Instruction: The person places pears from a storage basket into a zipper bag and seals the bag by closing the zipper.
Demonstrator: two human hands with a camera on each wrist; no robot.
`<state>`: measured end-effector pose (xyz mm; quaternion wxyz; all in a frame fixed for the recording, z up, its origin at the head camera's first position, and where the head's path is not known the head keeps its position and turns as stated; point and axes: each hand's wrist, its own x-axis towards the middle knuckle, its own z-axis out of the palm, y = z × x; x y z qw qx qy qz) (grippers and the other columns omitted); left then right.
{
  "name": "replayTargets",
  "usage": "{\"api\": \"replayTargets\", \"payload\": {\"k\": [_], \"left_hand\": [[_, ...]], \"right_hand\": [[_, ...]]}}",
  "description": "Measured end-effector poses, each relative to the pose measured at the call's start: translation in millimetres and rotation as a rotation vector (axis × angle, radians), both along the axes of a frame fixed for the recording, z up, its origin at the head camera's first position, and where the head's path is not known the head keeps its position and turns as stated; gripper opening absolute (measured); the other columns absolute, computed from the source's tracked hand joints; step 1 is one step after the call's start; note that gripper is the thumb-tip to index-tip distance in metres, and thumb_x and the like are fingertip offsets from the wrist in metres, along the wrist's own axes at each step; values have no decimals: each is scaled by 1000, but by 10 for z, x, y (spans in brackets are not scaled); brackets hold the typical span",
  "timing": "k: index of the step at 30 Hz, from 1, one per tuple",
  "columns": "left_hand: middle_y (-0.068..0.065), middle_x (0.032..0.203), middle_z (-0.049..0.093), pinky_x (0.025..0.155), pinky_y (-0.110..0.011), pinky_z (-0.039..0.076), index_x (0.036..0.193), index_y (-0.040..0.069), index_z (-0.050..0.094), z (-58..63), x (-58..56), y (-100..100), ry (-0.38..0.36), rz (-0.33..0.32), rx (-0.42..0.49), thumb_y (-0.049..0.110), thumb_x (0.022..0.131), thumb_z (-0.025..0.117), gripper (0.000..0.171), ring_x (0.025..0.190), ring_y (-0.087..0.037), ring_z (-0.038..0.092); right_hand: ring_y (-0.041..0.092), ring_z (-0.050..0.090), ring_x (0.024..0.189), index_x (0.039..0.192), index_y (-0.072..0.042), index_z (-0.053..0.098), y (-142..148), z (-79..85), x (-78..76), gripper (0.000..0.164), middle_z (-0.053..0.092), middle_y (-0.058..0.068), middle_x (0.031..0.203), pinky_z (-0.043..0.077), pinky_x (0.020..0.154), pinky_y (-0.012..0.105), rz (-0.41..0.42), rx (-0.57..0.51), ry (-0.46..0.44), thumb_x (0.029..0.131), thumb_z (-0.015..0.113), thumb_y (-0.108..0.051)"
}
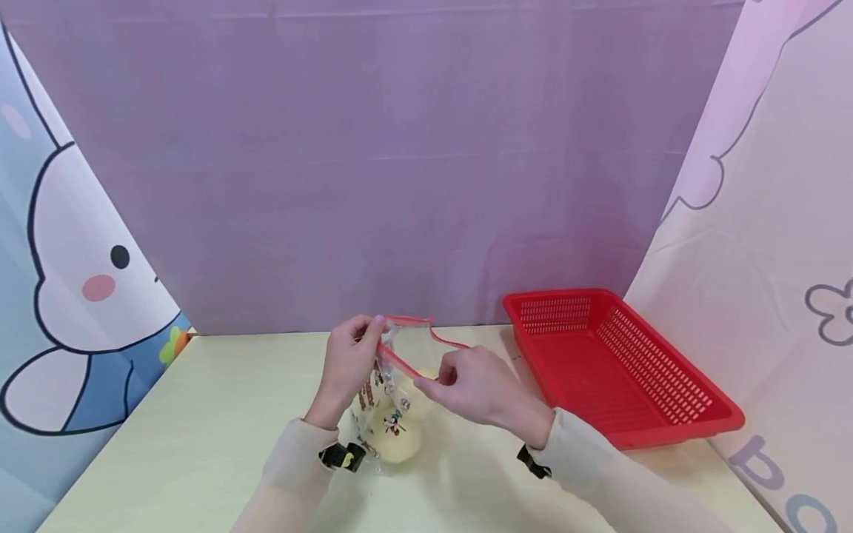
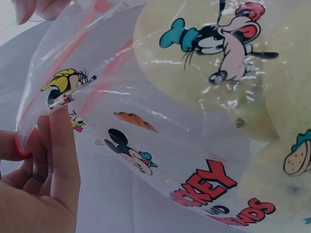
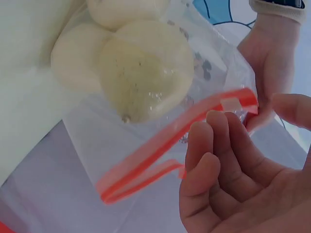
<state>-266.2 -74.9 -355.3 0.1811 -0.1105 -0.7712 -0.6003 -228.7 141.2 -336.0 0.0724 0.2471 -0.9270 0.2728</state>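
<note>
A clear zip bag [image 1: 406, 348] with a red zip strip and printed cartoon figures stands on the table, its mouth spread. Inside it lie several pale yellow round fruits [image 3: 146, 68], some with a small dark end. My left hand [image 1: 349, 355] pinches the bag's strip at the left side of the mouth; in the left wrist view the red edge [image 2: 22, 145] sits between thumb and fingers. At the mouth's right side is my right hand [image 1: 476, 385], fingers loosely bent. The right wrist view shows its fingertips [image 3: 218, 119] right at the red strip, the thumb apart from them.
A red plastic basket [image 1: 633, 433] with slotted walls stands to the right on the pale table [image 1: 220, 414]. Behind the table hangs a purple cloth [image 1: 373, 163]. Printed cartoon panels [image 1: 93, 296] flank it on both sides.
</note>
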Motion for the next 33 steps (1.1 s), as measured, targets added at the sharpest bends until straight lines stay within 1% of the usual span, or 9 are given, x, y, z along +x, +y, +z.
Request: {"api": "replayTargets", "payload": {"k": [6,10,15,18,24,28,33], "left_hand": [[-10,69,54,46,-26,47,99,-2,71,0,7,-3,-4,0,5,24,107,56,32,52,-18,52],[-10,70,54,47,-27,47,99,-2,72,-11,5,-8,-7,2,9,25,107,56,33,53,-18,51],[-10,73,56,50,-29,51,99,-2,72,-29,7,-13,-7,1,31,24,107,56,32,54,-18,53],[-11,74,57,50,-30,53,99,-3,71,-36,10,-13,-6,-5,45,23,106,56,31,54,-19,55],[-11,79,60,51,-30,55,101,-4,71,-35,10,-24,-8,-3,57,23,106,57,31,57,-18,56],[-12,80,60,52,-31,56,100,-3,71,-29,16,-34,-1,2,75,23,106,57,30,57,-19,56],[-13,78,61,52,-33,58,99,-3,70,-19,28,-44,10,-11,108,24,106,58,30,55,-19,59]], "right_hand": [[9,49,49,67,-19,64,-58,-90,5,35,53,-11,55,43,49,28,0,-11,-40,93,69,-42],[9,49,50,71,-18,65,-70,-138,-29,30,54,-9,56,43,48,28,-2,-17,-64,94,70,-35],[10,51,54,77,-14,71,-50,-159,-71,17,58,-9,62,46,52,28,18,-99,-77,94,70,-19],[12,52,54,78,-13,71,-35,-150,-79,14,59,-8,64,47,52,29,2,-139,-86,92,70,-14],[11,52,55,81,-12,72,-21,-138,-84,9,61,-8,66,47,50,27,-5,-181,-63,89,69,-12],[10,51,54,81,-11,73,1,-111,-95,9,61,-9,67,46,50,26,9,-198,-21,88,69,-9],[8,51,54,84,-10,74,41,-52,-122,7,61,-10,67,46,52,26,30,-208,33,88,69,-9]]}}
